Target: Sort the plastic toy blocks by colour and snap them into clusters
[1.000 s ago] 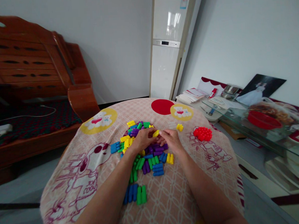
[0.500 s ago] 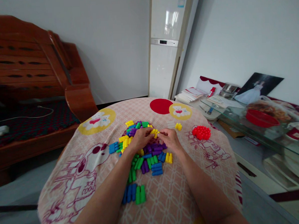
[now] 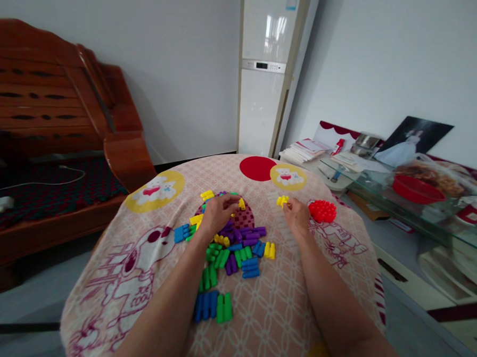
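Observation:
My left hand (image 3: 219, 214) is over the far part of a block pile, fingers closed on a small yellow building block (image 3: 242, 204) at their tips. To the right, my right hand (image 3: 297, 216) pinches another knobbed yellow block (image 3: 282, 200); whether that block still touches the cloth I cannot tell. Beside this hand lies a cluster of red knobbed blocks (image 3: 323, 211). Below and around my left hand are purple blocks (image 3: 249, 236), green blocks (image 3: 223, 308), blue blocks (image 3: 250, 268) and a yellow block (image 3: 269, 250). My left hand and forearm hide part of the pile.
A patterned cloth (image 3: 270, 320) covers the round table. On the right stands a glass-topped cabinet (image 3: 383, 203) with papers (image 3: 306, 149) and a red bowl (image 3: 417, 188). A wooden bench (image 3: 127, 157) is at the left, a tall white appliance (image 3: 261, 108) behind.
My hands have moved apart. The right one went right to the yellow block lying there and took hold of it. The left one shifted slightly left with a yellow block at its fingertips.

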Action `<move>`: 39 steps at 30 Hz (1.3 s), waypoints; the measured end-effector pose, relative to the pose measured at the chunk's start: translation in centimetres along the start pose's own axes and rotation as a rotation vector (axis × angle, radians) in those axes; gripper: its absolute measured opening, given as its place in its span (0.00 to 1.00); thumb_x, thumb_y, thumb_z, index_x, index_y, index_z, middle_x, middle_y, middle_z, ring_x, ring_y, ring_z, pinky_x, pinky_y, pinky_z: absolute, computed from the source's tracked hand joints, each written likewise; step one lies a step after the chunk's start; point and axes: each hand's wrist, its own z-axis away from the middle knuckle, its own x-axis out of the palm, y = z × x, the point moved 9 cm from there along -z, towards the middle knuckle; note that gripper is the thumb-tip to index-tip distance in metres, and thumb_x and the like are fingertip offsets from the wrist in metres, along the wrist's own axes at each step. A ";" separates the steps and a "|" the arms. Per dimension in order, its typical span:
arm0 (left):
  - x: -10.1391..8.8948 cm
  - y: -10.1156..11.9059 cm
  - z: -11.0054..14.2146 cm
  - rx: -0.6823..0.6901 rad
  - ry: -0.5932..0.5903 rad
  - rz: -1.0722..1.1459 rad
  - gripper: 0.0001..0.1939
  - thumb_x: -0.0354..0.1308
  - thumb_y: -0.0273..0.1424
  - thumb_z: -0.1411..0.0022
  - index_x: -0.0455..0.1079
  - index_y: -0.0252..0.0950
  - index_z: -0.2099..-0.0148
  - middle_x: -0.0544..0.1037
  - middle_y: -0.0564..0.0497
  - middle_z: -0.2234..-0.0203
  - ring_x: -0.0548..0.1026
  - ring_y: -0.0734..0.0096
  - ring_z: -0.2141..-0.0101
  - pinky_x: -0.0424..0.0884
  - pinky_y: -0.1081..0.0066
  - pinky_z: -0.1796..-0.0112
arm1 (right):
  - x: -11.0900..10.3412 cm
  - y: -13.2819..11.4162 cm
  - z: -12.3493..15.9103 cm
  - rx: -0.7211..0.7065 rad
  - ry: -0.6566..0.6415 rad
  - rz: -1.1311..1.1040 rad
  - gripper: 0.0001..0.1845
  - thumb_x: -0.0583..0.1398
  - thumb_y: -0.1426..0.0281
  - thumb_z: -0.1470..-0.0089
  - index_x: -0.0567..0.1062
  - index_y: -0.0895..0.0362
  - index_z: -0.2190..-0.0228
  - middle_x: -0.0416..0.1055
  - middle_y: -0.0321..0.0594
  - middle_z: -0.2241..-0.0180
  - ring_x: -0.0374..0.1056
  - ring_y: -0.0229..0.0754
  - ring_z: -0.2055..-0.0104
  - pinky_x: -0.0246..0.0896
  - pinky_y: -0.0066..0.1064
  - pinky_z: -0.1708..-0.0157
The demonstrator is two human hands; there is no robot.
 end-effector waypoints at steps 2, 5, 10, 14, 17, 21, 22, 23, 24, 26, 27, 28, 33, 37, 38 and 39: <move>-1.7 -0.1 0.0 -0.033 0.040 -0.010 0.18 0.56 0.36 0.43 0.76 0.34 0.53 0.82 0.47 0.63 0.79 0.63 0.65 0.75 0.67 0.62 | 0.3 0.1 0.0 -0.009 -0.019 0.049 0.12 0.57 0.67 0.43 0.80 0.57 0.64 0.79 0.47 0.68 0.72 0.43 0.67 0.54 0.28 0.69; -4.5 -0.9 0.1 -0.091 0.120 -0.045 0.18 0.57 0.36 0.45 0.77 0.33 0.55 0.83 0.47 0.66 0.79 0.65 0.67 0.74 0.69 0.64 | 0.6 0.4 0.0 0.005 -0.047 0.070 0.12 0.57 0.68 0.42 0.80 0.57 0.63 0.79 0.48 0.67 0.72 0.44 0.67 0.54 0.29 0.68; -5.6 -1.2 0.1 -0.059 0.134 -0.191 0.16 0.55 0.34 0.43 0.77 0.34 0.56 0.82 0.47 0.64 0.78 0.64 0.65 0.74 0.67 0.60 | -0.1 -0.3 0.2 0.026 -0.018 0.005 0.14 0.57 0.65 0.41 0.78 0.58 0.59 0.79 0.48 0.66 0.73 0.44 0.66 0.55 0.29 0.67; -0.5 0.9 0.2 0.139 -0.040 -0.365 0.18 0.52 0.29 0.39 0.76 0.38 0.49 0.79 0.46 0.52 0.75 0.61 0.51 0.69 0.61 0.47 | -0.1 -2.7 0.9 -0.087 -0.015 -0.077 0.13 0.55 0.67 0.40 0.77 0.58 0.61 0.78 0.45 0.67 0.72 0.41 0.67 0.54 0.28 0.67; 3.0 0.8 0.5 0.161 -0.119 -0.555 0.22 0.53 0.29 0.38 0.71 0.41 0.42 0.74 0.44 0.45 0.66 0.52 0.41 0.56 0.45 0.39 | 0.6 -3.9 1.4 -0.143 -0.041 -0.103 0.12 0.55 0.69 0.41 0.78 0.57 0.64 0.78 0.44 0.69 0.71 0.41 0.68 0.54 0.27 0.68; 4.1 -0.1 0.7 0.125 -0.163 -0.625 0.21 0.50 0.31 0.35 0.70 0.42 0.41 0.73 0.44 0.43 0.62 0.48 0.38 0.49 0.37 0.39 | 1.0 -4.4 1.7 -0.158 -0.048 -0.175 0.12 0.55 0.69 0.42 0.78 0.56 0.63 0.78 0.43 0.69 0.71 0.41 0.68 0.57 0.28 0.66; 3.9 0.0 0.7 0.129 -0.164 -0.618 0.20 0.50 0.31 0.35 0.71 0.42 0.42 0.74 0.44 0.44 0.64 0.49 0.39 0.49 0.38 0.39 | 1.1 -4.5 1.7 -0.163 -0.053 -0.213 0.12 0.56 0.70 0.43 0.79 0.56 0.62 0.78 0.43 0.69 0.71 0.41 0.68 0.58 0.28 0.65; 3.8 0.3 0.7 0.143 -0.162 -0.612 0.19 0.50 0.30 0.35 0.73 0.42 0.44 0.75 0.44 0.45 0.65 0.50 0.40 0.49 0.39 0.39 | 1.1 -4.7 1.7 -0.169 -0.065 -0.262 0.12 0.56 0.70 0.43 0.79 0.57 0.62 0.78 0.43 0.69 0.71 0.42 0.68 0.59 0.29 0.65; 3.6 0.8 0.7 0.166 -0.161 -0.609 0.18 0.50 0.29 0.35 0.74 0.42 0.46 0.76 0.44 0.47 0.67 0.52 0.42 0.50 0.40 0.39 | 1.3 -5.0 1.7 -0.178 -0.087 -0.323 0.12 0.56 0.70 0.44 0.79 0.57 0.62 0.78 0.42 0.70 0.72 0.42 0.68 0.60 0.29 0.65; 3.9 2.0 0.9 0.226 -0.185 -0.601 0.17 0.50 0.29 0.35 0.76 0.40 0.50 0.78 0.44 0.50 0.70 0.54 0.46 0.54 0.44 0.40 | 1.8 -5.7 1.8 -0.199 -0.167 -0.460 0.12 0.56 0.70 0.44 0.79 0.58 0.62 0.78 0.41 0.70 0.72 0.41 0.68 0.62 0.28 0.66; 4.4 2.6 1.0 0.260 -0.221 -0.587 0.16 0.49 0.28 0.35 0.77 0.38 0.52 0.78 0.43 0.52 0.71 0.55 0.48 0.58 0.48 0.41 | 2.2 -6.2 2.0 -0.208 -0.215 -0.523 0.12 0.56 0.69 0.43 0.79 0.58 0.62 0.78 0.41 0.70 0.72 0.41 0.69 0.63 0.28 0.66; 5.1 3.2 1.3 0.297 -0.275 -0.558 0.16 0.49 0.28 0.35 0.77 0.37 0.53 0.78 0.42 0.53 0.72 0.57 0.49 0.61 0.52 0.43 | 2.5 -6.6 2.1 -0.214 -0.258 -0.573 0.12 0.56 0.68 0.43 0.80 0.57 0.63 0.78 0.40 0.70 0.73 0.41 0.68 0.64 0.28 0.66; 7.9 5.0 2.8 0.397 -0.490 -0.341 0.15 0.47 0.25 0.34 0.75 0.36 0.54 0.78 0.45 0.53 0.74 0.65 0.52 0.68 0.67 0.49 | 3.6 -7.3 2.7 -0.180 -0.338 -0.646 0.10 0.60 0.69 0.45 0.80 0.57 0.64 0.80 0.41 0.66 0.74 0.42 0.64 0.66 0.29 0.63; 7.8 4.8 2.8 0.343 -0.501 -0.282 0.13 0.49 0.24 0.36 0.74 0.35 0.56 0.79 0.47 0.57 0.75 0.66 0.56 0.69 0.69 0.54 | 4.0 -6.9 2.7 -0.112 -0.339 -0.639 0.08 0.61 0.74 0.49 0.80 0.57 0.68 0.79 0.39 0.70 0.74 0.41 0.67 0.66 0.28 0.67; 7.7 4.8 2.8 0.334 -0.505 -0.270 0.13 0.49 0.24 0.36 0.74 0.35 0.56 0.80 0.47 0.58 0.75 0.66 0.57 0.69 0.70 0.54 | 3.9 -6.9 2.7 -0.109 -0.335 -0.636 0.07 0.61 0.74 0.50 0.80 0.57 0.69 0.79 0.39 0.71 0.73 0.40 0.68 0.65 0.27 0.68; 7.6 4.7 2.7 0.330 -0.508 -0.262 0.13 0.49 0.24 0.37 0.75 0.35 0.57 0.80 0.48 0.58 0.75 0.66 0.57 0.69 0.70 0.55 | 3.8 -6.9 2.7 -0.110 -0.331 -0.633 0.06 0.61 0.74 0.50 0.80 0.57 0.70 0.79 0.38 0.71 0.73 0.40 0.69 0.64 0.27 0.68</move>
